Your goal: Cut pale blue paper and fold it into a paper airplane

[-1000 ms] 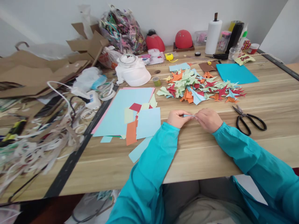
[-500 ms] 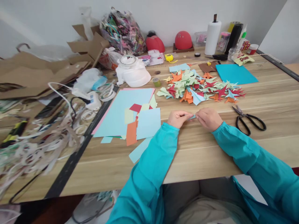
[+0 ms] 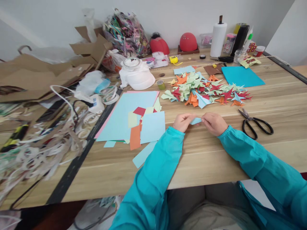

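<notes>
A small folded piece of light blue paper is pinched between my two hands, above the wooden table. My left hand grips its left end with thumb and fingers. On the right end, the fingers of my right hand are closed. Just beyond my hands lies a heap of folded paper shapes in green, orange, red and blue. Light blue sheets and an orange strip lie left of my left hand. Black-handled scissors rest right of my right hand.
A bright blue sheet lies at the back right. White bottle and red domes stand by the wall. Cardboard and tangled strips cover the left side. A green tape roll sits near the heap.
The blue paper between my hands has turned so that more of its face shows. My right hand has shifted very slightly.
</notes>
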Demonstrator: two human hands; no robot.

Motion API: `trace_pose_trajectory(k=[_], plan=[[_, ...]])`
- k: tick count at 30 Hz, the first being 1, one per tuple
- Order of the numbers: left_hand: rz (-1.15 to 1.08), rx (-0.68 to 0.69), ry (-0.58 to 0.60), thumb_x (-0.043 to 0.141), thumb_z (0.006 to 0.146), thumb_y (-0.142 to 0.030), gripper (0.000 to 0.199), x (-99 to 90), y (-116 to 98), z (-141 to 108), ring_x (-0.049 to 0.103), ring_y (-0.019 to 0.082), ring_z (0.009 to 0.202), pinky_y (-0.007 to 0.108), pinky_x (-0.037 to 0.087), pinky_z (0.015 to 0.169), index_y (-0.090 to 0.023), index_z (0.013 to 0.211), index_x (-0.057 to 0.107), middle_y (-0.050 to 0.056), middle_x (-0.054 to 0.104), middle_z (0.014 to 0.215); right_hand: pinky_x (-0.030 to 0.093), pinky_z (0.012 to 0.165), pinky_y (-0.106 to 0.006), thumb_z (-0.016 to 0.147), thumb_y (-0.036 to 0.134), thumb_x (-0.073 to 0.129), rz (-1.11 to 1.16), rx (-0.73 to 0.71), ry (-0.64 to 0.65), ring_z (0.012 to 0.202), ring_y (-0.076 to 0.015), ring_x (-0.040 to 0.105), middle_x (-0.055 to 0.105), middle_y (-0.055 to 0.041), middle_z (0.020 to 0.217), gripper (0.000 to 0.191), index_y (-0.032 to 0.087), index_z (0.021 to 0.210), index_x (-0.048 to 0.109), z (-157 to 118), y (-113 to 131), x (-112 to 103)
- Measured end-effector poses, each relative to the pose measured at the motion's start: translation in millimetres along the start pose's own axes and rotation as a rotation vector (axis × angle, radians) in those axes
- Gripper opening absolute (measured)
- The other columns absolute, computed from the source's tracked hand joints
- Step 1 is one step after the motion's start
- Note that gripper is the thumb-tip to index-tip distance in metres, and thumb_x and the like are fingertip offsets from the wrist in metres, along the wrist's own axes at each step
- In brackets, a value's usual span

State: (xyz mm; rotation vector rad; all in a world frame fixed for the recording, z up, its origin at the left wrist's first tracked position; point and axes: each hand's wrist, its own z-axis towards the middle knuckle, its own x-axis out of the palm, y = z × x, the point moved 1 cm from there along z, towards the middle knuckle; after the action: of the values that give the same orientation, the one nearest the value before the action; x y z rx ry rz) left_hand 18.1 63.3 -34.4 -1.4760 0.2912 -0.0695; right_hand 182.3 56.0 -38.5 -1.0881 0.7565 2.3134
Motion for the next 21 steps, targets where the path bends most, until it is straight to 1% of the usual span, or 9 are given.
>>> trace_pose_trajectory(k=[2, 3, 4, 7, 11, 13, 16, 18, 21], plan=[[0.023, 0.009, -0.02, 0.073, 0.051, -0.048, 0.039, 0.7, 2.5, 0.2, 0.06, 0.015, 0.062, 0.027, 0.047, 0.063, -0.013, 0.069, 0.067, 0.003, 0.068, 0.066, 0.038, 0.06, -0.027, 0.087, 0.021, 0.035, 0.031, -0.002, 0.005, 0.062, -0.0157, 0.049, 0.056, -0.0056, 0.066, 0.024, 0.016, 0.074, 0.054, -0.2, 0.9, 0.1], [0.031, 0.013, -0.022, 0.076, 0.048, -0.043, 0.038, 1.0, 3.7, 0.2, 0.06, 0.015, 0.062, 0.026, 0.047, 0.063, -0.014, 0.07, 0.067, 0.003, 0.068, 0.066, 0.039, 0.061, -0.027, 0.087, 0.021, 0.035, 0.047, -0.007, 0.007, 0.063, -0.0158, 0.05, 0.057, -0.0059, 0.067, 0.024, 0.017, 0.075, 0.055, -0.2, 1.6, 0.0], [0.032, 0.015, -0.016, 0.076, 0.048, -0.041, 0.036, 1.3, 4.7, 0.2, 0.059, 0.015, 0.061, 0.027, 0.047, 0.063, -0.013, 0.069, 0.067, 0.003, 0.067, 0.065, 0.039, 0.062, -0.027, 0.087, 0.021, 0.035, 0.064, -0.013, 0.013, 0.064, -0.0159, 0.051, 0.057, -0.0059, 0.068, 0.024, 0.017, 0.075, 0.055, -0.1, 2.2, -0.3], [-0.018, 0.016, 0.033, 0.073, 0.055, -0.04, 0.03, 2.1, 5.7, -0.1, 0.059, 0.015, 0.061, 0.027, 0.047, 0.064, -0.013, 0.067, 0.067, 0.004, 0.067, 0.062, 0.04, 0.064, -0.027, 0.087, 0.02, 0.036, 0.106, -0.023, 0.038, 0.067, -0.0157, 0.053, 0.059, -0.0059, 0.07, 0.024, 0.017, 0.076, 0.057, 0.7, 4.2, -1.4], [-0.037, 0.0, 0.06, 0.07, 0.06, -0.041, 0.028, 1.6, 3.3, -0.5, 0.06, 0.014, 0.061, 0.027, 0.047, 0.066, -0.013, 0.065, 0.067, 0.003, 0.067, 0.06, 0.04, 0.063, -0.026, 0.085, 0.018, 0.038, 0.1, -0.017, 0.033, 0.065, -0.0153, 0.053, 0.06, -0.0052, 0.069, 0.023, 0.017, 0.075, 0.059, 1.2, 5.6, -2.8], [-0.045, -0.003, 0.088, 0.066, 0.064, -0.042, 0.029, 0.9, 1.9, -0.3, 0.06, 0.014, 0.061, 0.026, 0.047, 0.067, -0.013, 0.065, 0.067, 0.002, 0.066, 0.059, 0.039, 0.063, -0.026, 0.084, 0.018, 0.039, 0.097, -0.011, 0.027, 0.064, -0.0148, 0.052, 0.059, -0.0045, 0.067, 0.024, 0.018, 0.073, 0.06, 0.9, 5.6, -3.2], [-0.055, -0.02, 0.142, 0.06, 0.069, -0.046, 0.034, -0.8, 1.8, 0.5, 0.059, 0.013, 0.059, 0.024, 0.046, 0.063, -0.013, 0.063, 0.066, 0.002, 0.066, 0.059, 0.038, 0.062, -0.025, 0.085, 0.018, 0.038, 0.108, -0.006, 0.026, 0.063, -0.0141, 0.051, 0.057, -0.0036, 0.066, 0.025, 0.018, 0.073, 0.06, 0.3, 4.7, -3.2], [-0.036, -0.03, 0.137, 0.059, 0.07, -0.048, 0.036, -2.0, 3.0, 1.2, 0.058, 0.013, 0.057, 0.024, 0.045, 0.059, -0.013, 0.062, 0.066, 0.003, 0.066, 0.059, 0.038, 0.061, -0.025, 0.085, 0.018, 0.038, 0.111, 0.001, 0.022, 0.062, -0.0139, 0.05, 0.057, -0.0036, 0.066, 0.024, 0.018, 0.073, 0.059, -0.1, 3.8, -2.8], [-0.023, -0.057, 0.055, 0.066, 0.063, -0.048, 0.035, -3.3, 5.7, 2.0, 0.056, 0.013, 0.052, 0.024, 0.044, 0.054, -0.013, 0.058, 0.064, 0.002, 0.064, 0.054, 0.037, 0.06, -0.025, 0.085, 0.021, 0.037, 0.095, 0.016, 0.011, 0.061, -0.0142, 0.049, 0.056, -0.0041, 0.064, 0.023, 0.017, 0.073, 0.057, -0.5, 2.2, -1.3]])
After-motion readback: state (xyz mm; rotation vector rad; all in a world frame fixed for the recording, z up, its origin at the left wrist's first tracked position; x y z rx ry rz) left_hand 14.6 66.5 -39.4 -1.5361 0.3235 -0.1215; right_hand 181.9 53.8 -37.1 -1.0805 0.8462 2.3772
